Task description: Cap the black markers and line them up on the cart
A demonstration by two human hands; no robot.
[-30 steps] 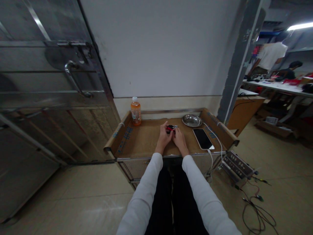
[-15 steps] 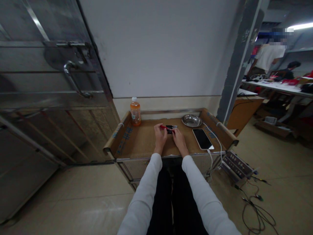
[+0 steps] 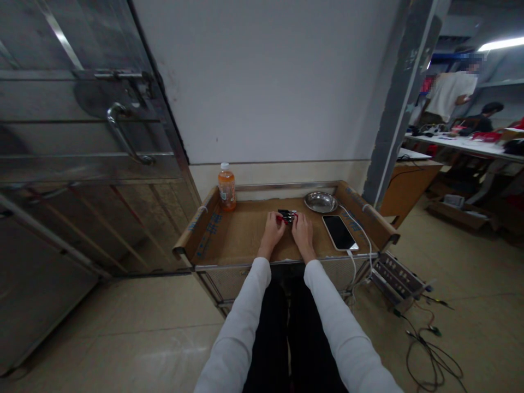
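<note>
Several slim black pens (image 3: 286, 212) lie close together on the cardboard lining, just beyond and between my hands. My left hand (image 3: 273, 229) is closed, its fingertips pinching the left end of a red pen (image 3: 280, 218). From the other side, my right hand (image 3: 302, 230) has its fingers curled round the right end of the pens, where a bit of red also shows. The fingers hide much of the red pen, and the pens are too small to count.
A cardboard-lined cart top (image 3: 241, 240) has raised sides. On it stand an orange drink bottle (image 3: 226, 188), a round metal dish (image 3: 321, 202) and a phone (image 3: 340, 232) with a white cable. Equipment and cables (image 3: 401, 281) lie on the floor at right; people are in the background.
My left hand drew the red pen out to the left, then came back right and down beside the black pens. My right hand shifted slightly, its fingers now curled at the pens' right end.
</note>
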